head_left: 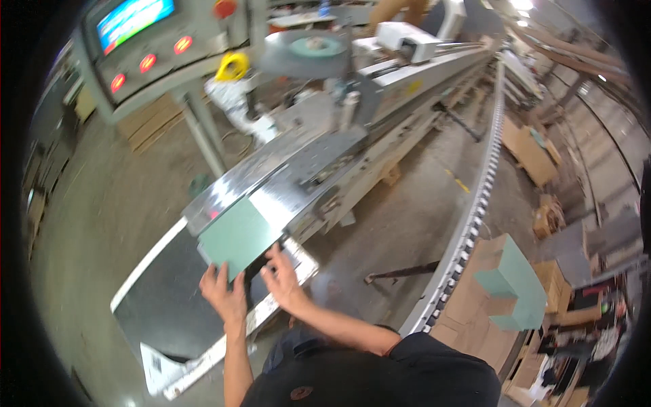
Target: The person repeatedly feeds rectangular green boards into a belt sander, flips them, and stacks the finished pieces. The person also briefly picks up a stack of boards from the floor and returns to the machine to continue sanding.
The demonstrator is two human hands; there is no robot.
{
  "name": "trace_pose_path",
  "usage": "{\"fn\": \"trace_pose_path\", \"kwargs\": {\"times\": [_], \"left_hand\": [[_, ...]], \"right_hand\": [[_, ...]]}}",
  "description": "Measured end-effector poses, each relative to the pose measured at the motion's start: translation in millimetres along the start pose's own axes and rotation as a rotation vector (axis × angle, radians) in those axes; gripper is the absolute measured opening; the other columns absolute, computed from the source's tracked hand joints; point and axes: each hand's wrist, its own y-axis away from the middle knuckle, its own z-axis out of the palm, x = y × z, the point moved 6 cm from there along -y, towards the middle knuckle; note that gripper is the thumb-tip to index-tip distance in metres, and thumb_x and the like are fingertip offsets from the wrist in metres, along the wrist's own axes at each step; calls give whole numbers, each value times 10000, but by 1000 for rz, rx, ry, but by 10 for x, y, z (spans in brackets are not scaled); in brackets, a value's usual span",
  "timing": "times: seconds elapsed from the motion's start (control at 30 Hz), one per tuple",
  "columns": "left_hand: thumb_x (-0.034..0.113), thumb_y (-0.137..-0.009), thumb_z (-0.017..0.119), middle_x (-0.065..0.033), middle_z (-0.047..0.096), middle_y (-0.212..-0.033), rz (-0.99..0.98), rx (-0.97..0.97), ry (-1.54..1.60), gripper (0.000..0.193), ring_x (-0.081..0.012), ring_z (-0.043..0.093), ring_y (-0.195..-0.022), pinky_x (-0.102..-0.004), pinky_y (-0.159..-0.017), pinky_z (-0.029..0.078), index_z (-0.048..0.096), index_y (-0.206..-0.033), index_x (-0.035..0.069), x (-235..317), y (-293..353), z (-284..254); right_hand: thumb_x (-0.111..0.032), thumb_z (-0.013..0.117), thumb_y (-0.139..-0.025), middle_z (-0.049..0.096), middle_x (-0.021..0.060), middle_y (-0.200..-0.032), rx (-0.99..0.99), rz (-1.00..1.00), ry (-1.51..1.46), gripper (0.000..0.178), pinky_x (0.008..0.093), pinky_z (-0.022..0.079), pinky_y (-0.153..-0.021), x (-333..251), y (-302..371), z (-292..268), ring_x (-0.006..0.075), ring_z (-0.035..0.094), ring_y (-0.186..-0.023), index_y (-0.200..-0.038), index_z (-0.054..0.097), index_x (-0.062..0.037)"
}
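Observation:
A flat pale green board lies on the metal bed of a long machine, at the near end of its shiny rail. My left hand is at the board's near edge, its fingers and thumb on either side of the near corner. By the board's right corner is my right hand, its fingers bent and apart; whether the tips touch the board is hard to tell. Beneath both hands, a dark-topped support table with a white rim extends toward the lower left.
A control panel with a screen and lit red buttons stands at the upper left. Behind the board, a large reel sits on the machine. A roller track curves along the right, beside cardboard and more green boards.

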Motion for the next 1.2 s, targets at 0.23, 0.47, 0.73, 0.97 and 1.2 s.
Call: {"fn": "trace_pose_path", "kwargs": {"times": [0.23, 0.47, 0.73, 0.97, 1.2], "left_hand": [[174, -713, 861, -181, 592, -1280, 12, 18, -5, 482, -390, 524, -1169, -496, -953, 405, 707, -1155, 61, 197, -41, 69], [132, -702, 861, -177, 605, -1226, 19, 13, 50, 453, -372, 527, -1128, -482, -965, 408, 724, -1125, 43, 622, -244, 386], [145, -691, 872, -195, 595, -1191, 31, -21, 67, 455, -374, 518, -1086, -475, -940, 417, 740, -1115, 47, 1225, -504, 955], [177, -692, 878, -181, 587, -1166, 49, -48, 132, 459, -356, 504, -1060, -463, -925, 412, 748, -1115, 53, 1733, -730, 1536], [168, -690, 877, -202, 574, -1203, 66, -83, 173, 438, -388, 496, -1082, -502, -935, 394, 750, -1095, 61, 2301, -939, 2022]], "right_hand": [[-67, 598, -947, 569, 209, -1237, -32, 45, 40, 687, 406, 484, -907, -62, -98, -97, 310, 567, -1003, -1522, 263, 101], [-58, 612, -929, 594, 196, -1171, 59, 29, 88, 607, 412, 490, -895, 143, -413, -518, 306, 588, -980, -1461, 375, 111], [-24, 626, -892, 612, 166, -1077, 102, -11, 156, 580, 424, 480, -876, 379, -917, -1213, 298, 581, -920, -1421, 431, 112], [-23, 620, -893, 628, 168, -1046, 149, 20, 187, 508, 428, 480, -865, 520, -1382, -1871, 311, 591, -920, -1367, 484, 99], [-28, 583, -945, 610, 145, -1049, 225, -45, 265, 472, 320, 523, -744, 774, -1768, -2471, 220, 606, -844, -1393, 497, 95]]}}
